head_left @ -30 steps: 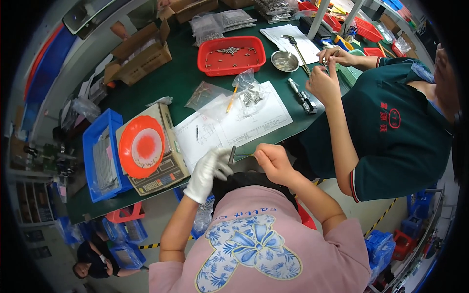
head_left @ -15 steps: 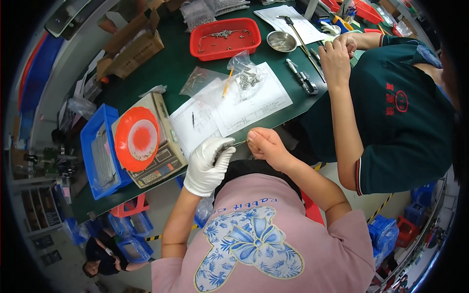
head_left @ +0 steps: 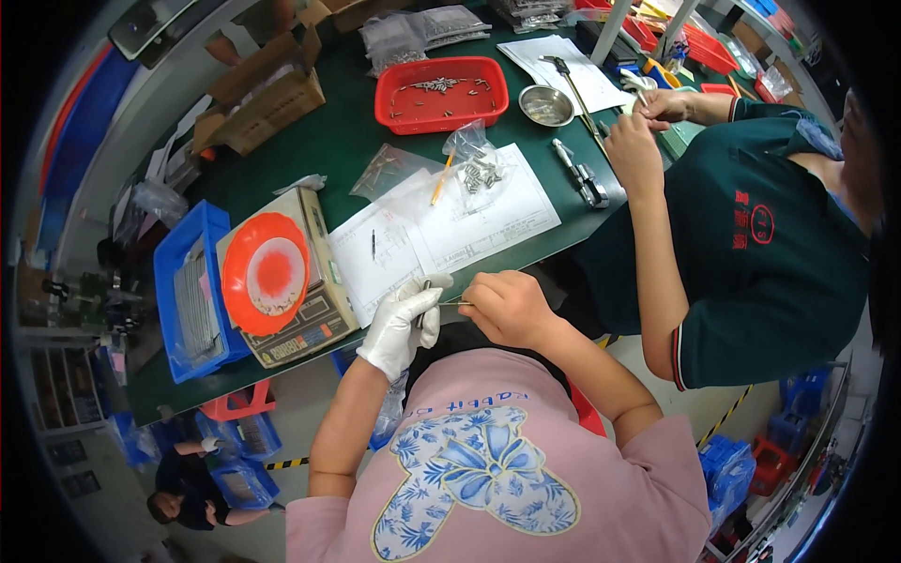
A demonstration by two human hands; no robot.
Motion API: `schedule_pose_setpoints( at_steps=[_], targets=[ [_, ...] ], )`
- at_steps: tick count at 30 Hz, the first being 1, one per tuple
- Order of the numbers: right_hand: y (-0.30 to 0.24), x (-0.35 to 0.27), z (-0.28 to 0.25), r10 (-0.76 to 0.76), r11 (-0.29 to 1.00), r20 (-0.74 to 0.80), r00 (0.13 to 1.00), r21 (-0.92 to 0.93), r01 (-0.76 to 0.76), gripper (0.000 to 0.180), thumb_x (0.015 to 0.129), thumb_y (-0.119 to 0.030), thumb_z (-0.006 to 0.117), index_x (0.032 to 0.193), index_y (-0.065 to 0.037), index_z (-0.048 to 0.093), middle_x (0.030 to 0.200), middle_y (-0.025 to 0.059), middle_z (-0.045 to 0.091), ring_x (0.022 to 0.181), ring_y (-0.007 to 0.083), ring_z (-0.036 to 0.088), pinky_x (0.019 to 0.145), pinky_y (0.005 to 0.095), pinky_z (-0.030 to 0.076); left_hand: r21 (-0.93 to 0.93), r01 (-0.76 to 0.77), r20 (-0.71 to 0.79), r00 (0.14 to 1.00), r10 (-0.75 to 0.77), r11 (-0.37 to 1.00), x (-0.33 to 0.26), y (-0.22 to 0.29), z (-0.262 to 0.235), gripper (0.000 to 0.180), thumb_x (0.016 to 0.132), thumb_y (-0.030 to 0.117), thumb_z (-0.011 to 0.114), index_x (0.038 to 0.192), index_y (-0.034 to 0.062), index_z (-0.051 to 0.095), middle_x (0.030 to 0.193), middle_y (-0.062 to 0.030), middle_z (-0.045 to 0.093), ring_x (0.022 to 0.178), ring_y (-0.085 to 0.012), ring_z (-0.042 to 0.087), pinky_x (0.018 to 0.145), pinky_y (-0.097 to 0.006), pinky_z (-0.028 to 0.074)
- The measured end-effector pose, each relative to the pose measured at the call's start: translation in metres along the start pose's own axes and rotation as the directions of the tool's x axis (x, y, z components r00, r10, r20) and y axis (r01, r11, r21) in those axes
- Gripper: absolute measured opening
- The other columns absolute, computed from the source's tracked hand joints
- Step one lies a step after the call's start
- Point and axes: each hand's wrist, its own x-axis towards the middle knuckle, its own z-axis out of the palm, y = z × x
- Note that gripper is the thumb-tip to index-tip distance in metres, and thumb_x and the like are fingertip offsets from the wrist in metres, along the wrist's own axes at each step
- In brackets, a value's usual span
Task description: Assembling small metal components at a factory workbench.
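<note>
The gloved left hand (head_left: pixel 402 324) and bare right hand (head_left: pixel 507 307) meet at the near edge of the green table (head_left: pixel 319 150), both pinched shut on a thin metal pin (head_left: pixel 449 302) held level between them. Just beyond lie paper sheets (head_left: pixel 441 230) with a clear bag (head_left: pixel 477 169) of small parts on top. A scale (head_left: pixel 305 281) carrying an orange dish (head_left: pixel 266 273) stands left of the gloved hand, beside a blue bin (head_left: pixel 183 291)
</note>
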Motion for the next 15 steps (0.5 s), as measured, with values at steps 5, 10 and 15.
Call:
schedule_pose_setpoints(
  at_steps=[5, 10, 15],
  targets=[
    [0.006, -0.006, 0.006, 0.307, 0.878, 0.07, 0.949, 0.365, -0.311, 0.008, 0.074, -0.008, 0.056, 0.071, -0.002, 0.053, 0.063, 0.0091, 0.051, 0.054, 0.0234, 0.052, 0.049, 0.0298, 0.04, 0.041, -0.154, -0.095, 0.983, 0.157, 0.987, 0.001, -0.009, 0.003, 0.013, 0.085, 0.014, 0.044, 0.094, 0.0045, 0.044, 0.058, -0.0045, 0.051, 0.04, -0.0084, 0.044, 0.037, -0.018, 0.035],
    [0.005, 0.002, 0.001, 0.343, 0.889, 0.089, 0.935, 0.291, -0.354, 0.007, 0.076, -0.005, 0.053, 0.071, 0.0, 0.053, 0.064, 0.0101, 0.053, 0.058, 0.0228, 0.054, 0.051, 0.0285, 0.041, 0.15, -0.208, -0.08, 0.972, 0.222, 0.966, 0.0, -0.007, 0.004, 0.01, 0.085, 0.012, 0.042, 0.092, 0.005, 0.044, 0.06, -0.0068, 0.053, 0.039, -0.0093, 0.044, 0.033, -0.018, 0.033],
    [0.006, 0.001, 0.004, 0.222, 0.963, 0.034, 0.974, 0.148, -0.225, 0.009, 0.078, -0.007, 0.052, 0.071, -0.001, 0.051, 0.064, 0.0101, 0.053, 0.057, 0.0238, 0.054, 0.051, 0.0296, 0.041, -0.117, -0.078, -0.059, 0.996, 0.072, 0.99, 0.001, -0.014, 0.002, 0.009, 0.085, 0.01, 0.041, 0.092, 0.0042, 0.043, 0.06, -0.0073, 0.054, 0.038, -0.0095, 0.044, 0.033, -0.018, 0.034]
  ],
)
